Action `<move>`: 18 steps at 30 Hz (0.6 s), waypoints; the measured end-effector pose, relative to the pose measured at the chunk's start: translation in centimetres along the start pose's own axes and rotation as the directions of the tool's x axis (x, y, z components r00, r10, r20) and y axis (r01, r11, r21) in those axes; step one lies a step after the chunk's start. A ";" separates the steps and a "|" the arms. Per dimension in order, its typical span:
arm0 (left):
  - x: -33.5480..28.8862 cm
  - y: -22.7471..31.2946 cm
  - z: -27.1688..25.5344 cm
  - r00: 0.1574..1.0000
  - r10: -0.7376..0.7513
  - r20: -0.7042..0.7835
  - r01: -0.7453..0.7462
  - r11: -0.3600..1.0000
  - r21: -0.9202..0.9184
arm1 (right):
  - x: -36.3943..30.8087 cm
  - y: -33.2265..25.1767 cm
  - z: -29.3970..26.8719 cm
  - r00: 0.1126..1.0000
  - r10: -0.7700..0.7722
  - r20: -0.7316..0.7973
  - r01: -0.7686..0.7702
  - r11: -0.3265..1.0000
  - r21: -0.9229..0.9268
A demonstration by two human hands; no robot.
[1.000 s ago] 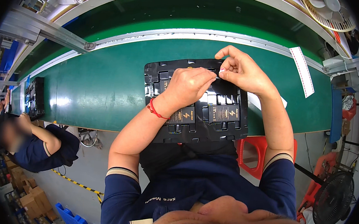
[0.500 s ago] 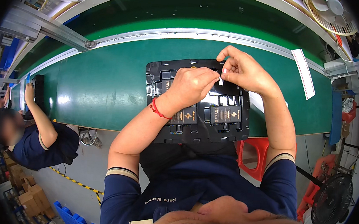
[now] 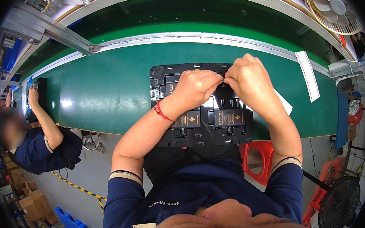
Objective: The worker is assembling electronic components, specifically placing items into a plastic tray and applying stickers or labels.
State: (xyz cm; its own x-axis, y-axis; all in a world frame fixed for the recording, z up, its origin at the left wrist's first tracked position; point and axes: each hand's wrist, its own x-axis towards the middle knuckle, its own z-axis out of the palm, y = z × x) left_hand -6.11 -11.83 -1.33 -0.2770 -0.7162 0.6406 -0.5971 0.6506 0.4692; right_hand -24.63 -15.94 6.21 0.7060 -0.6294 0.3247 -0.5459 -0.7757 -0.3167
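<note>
A black moulded plastic tray (image 3: pixel 207 131) lies in front of me, overhanging the table's near edge. Its pockets hold several flat black battery packs (image 3: pixel 230 117) with gold print. Over the tray's far half, my left hand (image 3: pixel 196 87), with a red cord bracelet at the wrist, has its thumb and fingertips pinched together. My right hand (image 3: pixel 248 79) is closed too, its fingertips meeting the left's. Whatever lies between the fingertips is hidden or too small to name. Both hands partly cover the tray's upper pockets.
On the green table (image 3: pixel 103 82), a white strip with a red dashed line (image 3: pixel 307 76) lies at the far right. A white sheet (image 3: pixel 284 102) is partly under my right forearm. A red stool (image 3: pixel 258 160) stands below the near edge. Another person (image 3: pixel 39 139) works at the left.
My right hand has turned over and its fingers have curled in. The small white piece seen at the fingertips before no longer shows. My left hand has stayed nearly in place.
</note>
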 end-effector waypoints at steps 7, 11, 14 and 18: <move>-0.2 0.0 0.5 0.999 0.046 0.003 -0.046 0.997 0.062 | 0.0 -0.8 1.4 0.994 -0.107 -0.002 0.102 0.951 -0.293; -0.9 0.3 1.3 0.999 0.018 -0.045 -0.019 0.999 -0.032 | -0.5 -1.4 1.9 0.992 -0.128 0.019 0.127 0.945 -0.300; -1.7 0.6 0.7 1.000 0.011 -0.022 -0.010 1.000 0.026 | -0.9 -1.5 2.9 0.990 -0.128 0.052 0.138 0.942 -0.307; -1.8 0.9 0.8 0.993 0.092 -0.077 -0.087 0.994 0.059 | -2.1 -0.9 3.5 0.997 -0.044 0.058 0.062 0.930 -0.361</move>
State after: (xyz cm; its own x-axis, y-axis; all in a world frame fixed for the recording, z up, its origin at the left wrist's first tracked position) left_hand -6.73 -10.16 -2.61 -0.2719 -0.6321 0.7256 -0.6145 0.6943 0.3746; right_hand -24.01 -13.72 2.68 0.7543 -0.5909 0.2860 -0.6270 -0.7776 0.0472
